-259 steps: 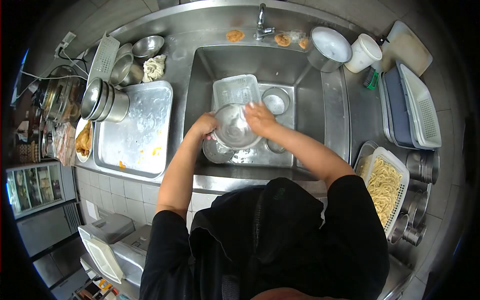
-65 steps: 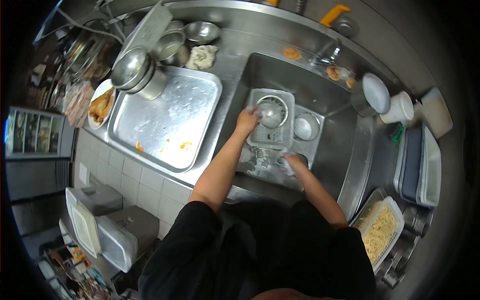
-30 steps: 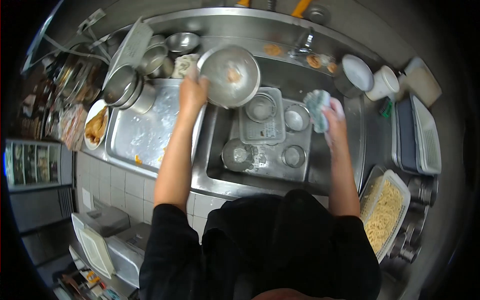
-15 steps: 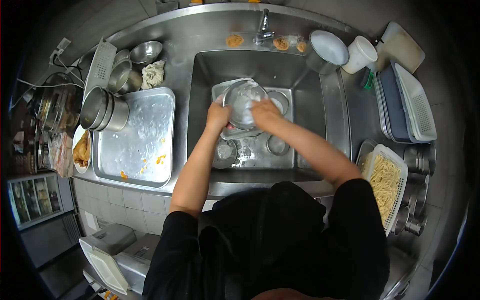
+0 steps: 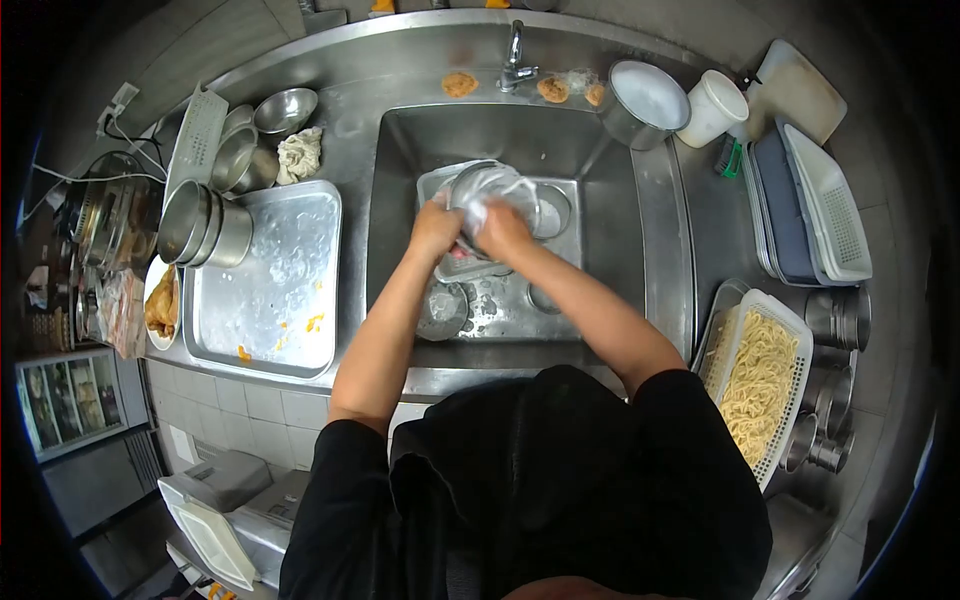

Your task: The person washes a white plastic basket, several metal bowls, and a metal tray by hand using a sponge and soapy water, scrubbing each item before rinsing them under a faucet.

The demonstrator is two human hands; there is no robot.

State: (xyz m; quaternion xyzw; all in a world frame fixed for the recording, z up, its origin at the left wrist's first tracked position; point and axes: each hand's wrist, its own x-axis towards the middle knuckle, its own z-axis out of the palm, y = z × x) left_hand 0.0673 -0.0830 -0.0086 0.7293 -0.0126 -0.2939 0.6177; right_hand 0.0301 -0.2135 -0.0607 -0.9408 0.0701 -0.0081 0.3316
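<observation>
Over the sink [image 5: 610, 220], my left hand [image 5: 437, 228] is wrapped round the left rim of a round metal bowl [image 5: 505, 184] streaked with white suds. My right hand [image 5: 503, 232] reaches inside the bowl; motion smears its fingers, and a whitish patch shows at them that I cannot make out. Below the bowl lies a pale rectangular tray or basket [image 5: 433, 184], partly covered. Small round metal dishes rest on the sink floor, one at the right [image 5: 553, 208] with suds and one nearer me at the left [image 5: 441, 312].
A wet metal tray [image 5: 270, 290] with orange scraps and stacked pots [image 5: 232, 235] stands left. Behind the sink are a faucet [image 5: 515, 60] and scrubbing pads [image 5: 459, 84]. To the right are a large pot [image 5: 648, 97], a white tub [image 5: 713, 108] and a basket of noodles [image 5: 765, 375].
My right hand has swept leftward inside the bowl, close to my left hand. My left hand keeps its hold on the rim. The whole view has shifted slightly.
</observation>
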